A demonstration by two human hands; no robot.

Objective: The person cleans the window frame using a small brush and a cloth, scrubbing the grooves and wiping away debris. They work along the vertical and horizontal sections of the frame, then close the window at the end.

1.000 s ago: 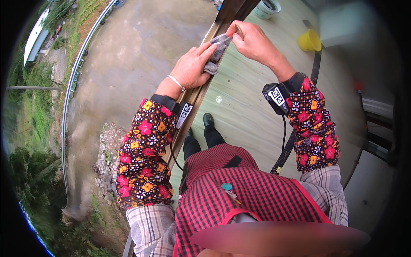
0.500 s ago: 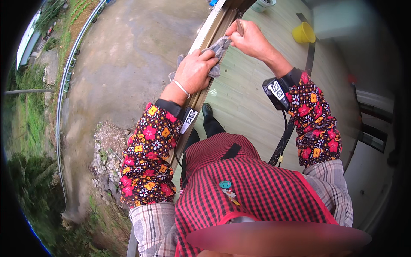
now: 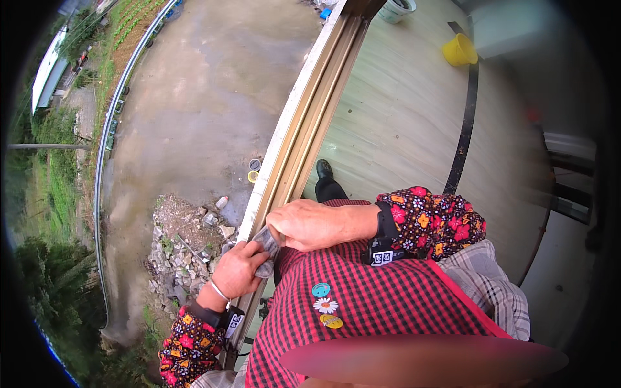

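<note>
A damp-looking grey cloth [image 3: 266, 247] is bunched on the metal window track [image 3: 301, 139], low and close to my body. My left hand [image 3: 237, 273], with a white bangle at its wrist, has its fingers curled over the cloth's left side. From the right, my right hand [image 3: 309, 224] reaches across my apron, its fingers closed on the cloth's upper end. Whether anything else is inside that fist is hidden. Both hands nearly touch each other over the track.
Beyond the pale outer ledge [image 3: 284, 139] lies muddy ground far below, with a rubble heap [image 3: 187, 249]. Indoors, a yellow bucket [image 3: 459, 50] and a white tub [image 3: 396, 10] stand on the light floor. A dark strip [image 3: 462, 139] crosses that floor.
Both hands and the cloth have come down along the track toward my body. A thin brown piece that stuck out of my right fist no longer shows.
</note>
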